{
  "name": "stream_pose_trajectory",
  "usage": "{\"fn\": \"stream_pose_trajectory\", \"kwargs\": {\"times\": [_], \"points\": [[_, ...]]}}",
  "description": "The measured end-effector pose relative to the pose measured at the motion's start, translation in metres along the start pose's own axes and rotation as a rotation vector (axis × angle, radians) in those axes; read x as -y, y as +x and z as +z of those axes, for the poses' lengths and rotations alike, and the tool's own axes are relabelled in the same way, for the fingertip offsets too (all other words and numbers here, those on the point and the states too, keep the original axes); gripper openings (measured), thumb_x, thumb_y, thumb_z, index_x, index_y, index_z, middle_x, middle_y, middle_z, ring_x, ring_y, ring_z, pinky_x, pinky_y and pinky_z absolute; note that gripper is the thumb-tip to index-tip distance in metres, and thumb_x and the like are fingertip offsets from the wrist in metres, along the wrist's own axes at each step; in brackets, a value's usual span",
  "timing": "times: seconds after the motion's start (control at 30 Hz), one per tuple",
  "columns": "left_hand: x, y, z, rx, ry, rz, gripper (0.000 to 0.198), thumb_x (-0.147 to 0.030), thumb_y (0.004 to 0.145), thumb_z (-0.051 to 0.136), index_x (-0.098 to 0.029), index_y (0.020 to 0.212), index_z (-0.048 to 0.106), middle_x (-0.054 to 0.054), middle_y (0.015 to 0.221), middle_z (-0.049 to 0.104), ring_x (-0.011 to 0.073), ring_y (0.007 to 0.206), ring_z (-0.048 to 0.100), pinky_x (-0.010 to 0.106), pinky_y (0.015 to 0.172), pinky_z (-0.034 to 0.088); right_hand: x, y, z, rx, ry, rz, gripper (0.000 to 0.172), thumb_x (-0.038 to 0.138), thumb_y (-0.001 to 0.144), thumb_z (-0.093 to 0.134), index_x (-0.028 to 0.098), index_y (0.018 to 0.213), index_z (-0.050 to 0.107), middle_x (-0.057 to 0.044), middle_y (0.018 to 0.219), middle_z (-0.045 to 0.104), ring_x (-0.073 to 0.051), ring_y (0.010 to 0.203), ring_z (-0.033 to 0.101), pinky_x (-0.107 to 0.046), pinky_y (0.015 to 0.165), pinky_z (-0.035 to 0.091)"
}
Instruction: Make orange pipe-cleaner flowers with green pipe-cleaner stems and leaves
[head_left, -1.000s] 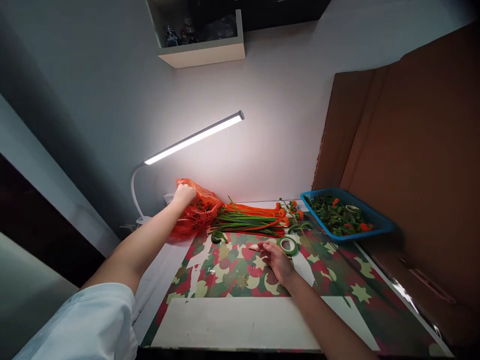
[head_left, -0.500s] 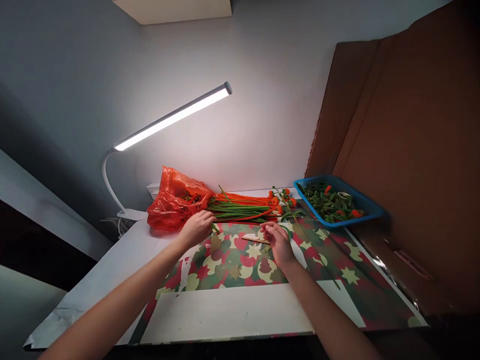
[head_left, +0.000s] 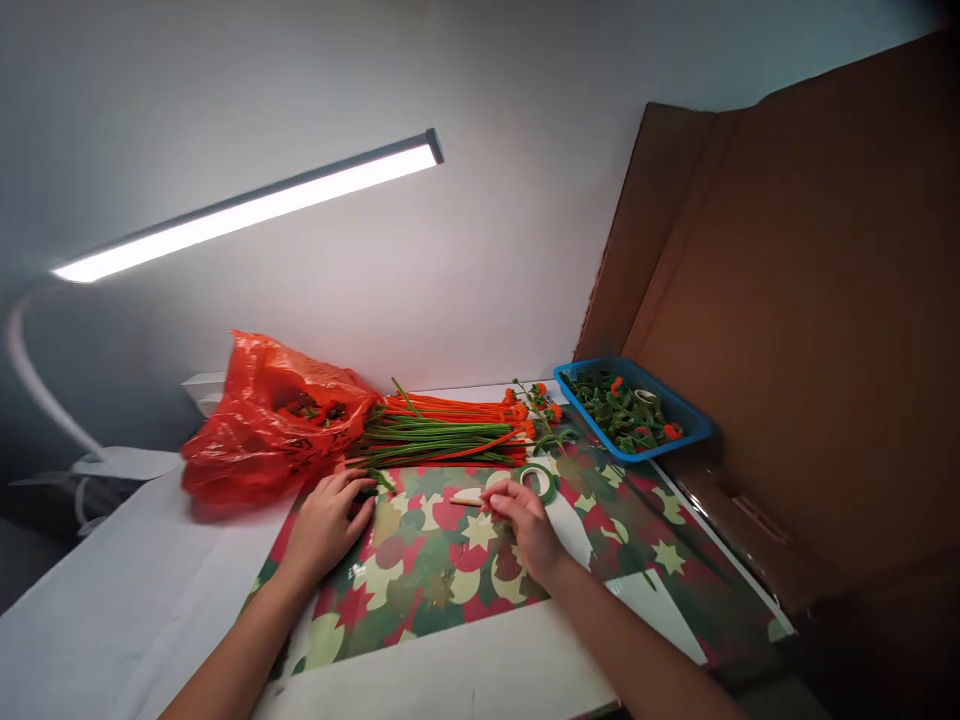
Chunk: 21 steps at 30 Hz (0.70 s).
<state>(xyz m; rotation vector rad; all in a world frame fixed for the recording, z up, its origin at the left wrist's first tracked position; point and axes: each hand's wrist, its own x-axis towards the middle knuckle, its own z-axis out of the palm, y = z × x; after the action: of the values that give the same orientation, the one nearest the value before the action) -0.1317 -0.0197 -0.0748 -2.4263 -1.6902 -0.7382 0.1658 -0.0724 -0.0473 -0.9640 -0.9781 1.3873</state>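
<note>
My left hand (head_left: 326,522) lies low over the patterned mat with its thumb apart from its fingers. Its fingertips are beside a short green stem piece (head_left: 382,480), and nothing shows in its grasp. The fingers of my right hand (head_left: 527,525) are pinched at the right end of a thin wooden stick (head_left: 465,501). Just behind that hand lies a roll of green tape (head_left: 552,483). Beyond both hands are green stems (head_left: 442,436) and orange-red stems (head_left: 450,407), bundled lengthwise. Small orange flowers (head_left: 521,411) lie at the right end of the bundle.
A crumpled red plastic bag (head_left: 262,450) stands at the left end of the stems. The blue basket (head_left: 600,437) at right holds leaves and orange flowers. A lit lamp (head_left: 255,205) reaches over from the left. Tall cardboard (head_left: 780,280) walls off the right side.
My left hand has drawn back from the stem bundle and lowered onto the mat. My right fingers have closed in at the wooden stick. The view has shifted, bringing the lamp and bag closer.
</note>
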Motion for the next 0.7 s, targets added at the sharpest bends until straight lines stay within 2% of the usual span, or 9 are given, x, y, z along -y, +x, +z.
{"fn": "stream_pose_trajectory", "kwargs": {"times": [0.1, 0.13, 0.23, 0.33, 0.4, 0.53, 0.6, 0.7], "points": [[0.007, -0.005, 0.002, 0.008, -0.043, 0.041, 0.031, -0.041, 0.085, 0.050, -0.021, 0.095, 0.071, 0.011, 0.109, 0.070, 0.0331, 0.103, 0.062, 0.047, 0.086, 0.051, -0.001, -0.009, 0.004, 0.039, -0.085, 0.015, 0.011, 0.028, 0.065, 0.066, 0.019, 0.069, 0.069, -0.001, 0.070, 0.063, -0.014, 0.066, 0.052, -0.026, 0.063, 0.039], [0.008, -0.007, 0.002, 0.004, -0.053, 0.054, 0.031, -0.041, 0.086, 0.050, -0.021, 0.097, 0.071, 0.011, 0.110, 0.069, 0.0327, 0.104, 0.061, 0.047, 0.085, 0.051, 0.000, -0.012, 0.006, 0.058, -0.176, 0.005, 0.010, 0.027, 0.068, 0.065, 0.019, 0.072, 0.069, 0.000, 0.069, 0.062, -0.013, 0.065, 0.050, -0.026, 0.062, 0.039], [0.007, -0.011, 0.001, -0.032, -0.062, 0.071, 0.032, -0.041, 0.087, 0.050, -0.020, 0.100, 0.070, 0.012, 0.111, 0.068, 0.0319, 0.105, 0.060, 0.047, 0.087, 0.050, 0.004, -0.020, 0.010, 0.079, -0.332, 0.009, 0.007, 0.025, 0.074, 0.062, 0.020, 0.076, 0.067, 0.001, 0.068, 0.058, -0.013, 0.063, 0.048, -0.026, 0.060, 0.039], [0.004, -0.015, 0.001, -0.020, -0.051, 0.084, 0.031, -0.041, 0.088, 0.050, -0.020, 0.101, 0.069, 0.011, 0.111, 0.068, 0.0313, 0.105, 0.060, 0.046, 0.088, 0.049, 0.006, -0.021, 0.008, 0.062, -0.440, -0.002, 0.007, 0.023, 0.076, 0.059, 0.021, 0.076, 0.066, 0.001, 0.073, 0.060, -0.013, 0.064, 0.050, -0.027, 0.061, 0.041], [0.003, -0.016, 0.002, 0.001, -0.047, 0.077, 0.031, -0.040, 0.088, 0.049, -0.022, 0.103, 0.069, 0.010, 0.111, 0.069, 0.0308, 0.106, 0.059, 0.045, 0.087, 0.049, 0.005, -0.017, 0.003, 0.008, -0.580, -0.081, 0.007, 0.020, 0.075, 0.060, 0.021, 0.078, 0.066, -0.001, 0.081, 0.063, -0.015, 0.070, 0.054, -0.028, 0.066, 0.043], [0.000, -0.018, 0.000, 0.004, -0.054, 0.017, 0.033, -0.039, 0.089, 0.046, -0.021, 0.106, 0.068, 0.010, 0.110, 0.070, 0.0307, 0.105, 0.058, 0.044, 0.087, 0.048, 0.002, -0.008, -0.012, -0.090, -0.890, -0.345, 0.015, 0.011, 0.075, 0.059, 0.020, 0.083, 0.066, -0.005, 0.090, 0.066, -0.023, 0.091, 0.056, -0.036, 0.082, 0.045], [-0.002, -0.018, -0.002, 0.009, -0.052, -0.014, 0.032, -0.038, 0.089, 0.046, -0.020, 0.103, 0.068, 0.010, 0.104, 0.071, 0.0302, 0.098, 0.058, 0.044, 0.085, 0.048, 0.000, -0.004, -0.017, -0.116, -1.049, -0.362, 0.017, 0.011, 0.076, 0.060, 0.020, 0.088, 0.068, -0.007, 0.098, 0.066, -0.025, 0.098, 0.054, -0.040, 0.087, 0.044], [-0.005, -0.018, -0.005, 0.009, -0.046, -0.063, 0.031, -0.037, 0.088, 0.046, -0.019, 0.100, 0.068, 0.010, 0.100, 0.070, 0.0301, 0.092, 0.058, 0.044, 0.081, 0.048, -0.003, -0.004, -0.020, -0.115, -1.252, -0.281, 0.015, 0.014, 0.078, 0.065, 0.020, 0.091, 0.071, -0.009, 0.106, 0.065, -0.030, 0.104, 0.051, -0.046, 0.090, 0.042]]}}
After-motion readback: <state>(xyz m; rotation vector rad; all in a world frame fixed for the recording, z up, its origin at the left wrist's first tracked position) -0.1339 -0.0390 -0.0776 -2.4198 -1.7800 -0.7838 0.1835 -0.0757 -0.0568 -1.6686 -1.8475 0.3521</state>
